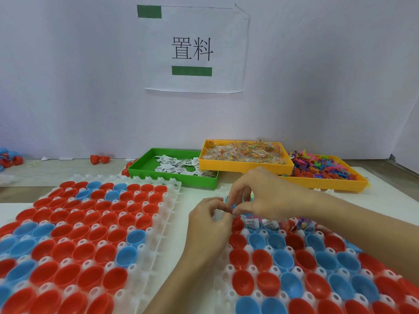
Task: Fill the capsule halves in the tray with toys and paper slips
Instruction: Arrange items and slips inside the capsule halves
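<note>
At the desk's near edge two white trays (158, 225) lie side by side, their red and blue capsule halves (283, 260) mostly empty; only the far row of your right-hand tray holds paper slips (251, 223) and toys (303, 223). Above that row your left hand (209, 219) and right hand (260, 193) meet, fingertips pinching something small and blue between them; exactly what it is, you cannot tell. Fumble it and it could drop into the wrong half or between the cups. Towards the far edge sit the green bin (145, 171) of slips and two yellow bins (247, 167); a forearm dragging back could jostle the filled halves.
</note>
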The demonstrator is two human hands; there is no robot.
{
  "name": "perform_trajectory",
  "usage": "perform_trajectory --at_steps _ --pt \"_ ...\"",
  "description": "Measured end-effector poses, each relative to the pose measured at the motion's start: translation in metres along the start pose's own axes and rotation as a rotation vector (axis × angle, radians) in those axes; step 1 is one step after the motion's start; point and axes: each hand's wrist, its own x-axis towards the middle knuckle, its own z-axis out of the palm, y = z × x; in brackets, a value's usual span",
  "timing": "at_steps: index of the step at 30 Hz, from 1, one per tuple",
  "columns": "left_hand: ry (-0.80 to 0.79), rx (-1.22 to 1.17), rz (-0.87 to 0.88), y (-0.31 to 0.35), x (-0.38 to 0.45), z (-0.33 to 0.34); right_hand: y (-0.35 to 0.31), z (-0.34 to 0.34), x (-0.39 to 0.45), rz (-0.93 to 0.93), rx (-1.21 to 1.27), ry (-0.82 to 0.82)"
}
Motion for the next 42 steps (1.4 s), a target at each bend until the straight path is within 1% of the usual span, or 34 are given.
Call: perform_trajectory --at_steps 2,4,6,8,12,15,20,24,29,33,37,40,42 --pt "0.023 0.014 -0.01 -0.003 0.001 0.001 0.01 -0.008 0.004 0.033 0.015 0.07" --pt "0.045 -0.003 -0.025 -0.005 0.001 0.002 0.026 -0.016 0.014 0.096 0.023 0.183" --pt "0.067 -0.016 -0.022 -0.006 0.002 0.003 0.048 -0.02 0.025 0.192 -0.007 0.304" --pt "0.073 -0.015 0.0 -0.007 0.003 0.002 0.07 -0.021 0.037 0.291 -0.034 0.372" --pt "0.084 -0.049 0.005 -0.009 0.006 0.002 0.098 -0.021 0.058 0.432 -0.026 0.344" --pt "0.092 -0.106 -0.037 -0.01 0.007 0.002 0.102 -0.024 0.073 0.469 0.005 0.279" --pt "0.106 -0.124 -0.055 -0.013 0.008 0.002 0.1 -0.029 0.087 0.54 0.057 0.26" --pt "0.107 -0.147 -0.053 -0.013 0.009 0.003 0.096 -0.025 0.087 0.525 0.063 0.311" --pt "0.102 -0.16 -0.042 -0.013 0.008 0.002 0.098 -0.023 0.08 0.524 0.134 0.37" --pt "0.096 -0.174 -0.048 -0.013 0.007 0.003 0.104 -0.028 0.074 0.499 0.122 0.505" --pt "0.1 -0.181 -0.05 -0.013 0.008 0.002 0.103 -0.034 0.068 0.474 0.133 0.583" --pt "0.117 -0.177 -0.03 -0.01 0.006 0.003 0.088 -0.035 0.059 0.357 0.205 0.583" --pt "0.171 -0.172 0.002 -0.008 0.004 0.003 0.068 -0.034 0.052 0.237 0.247 0.493"
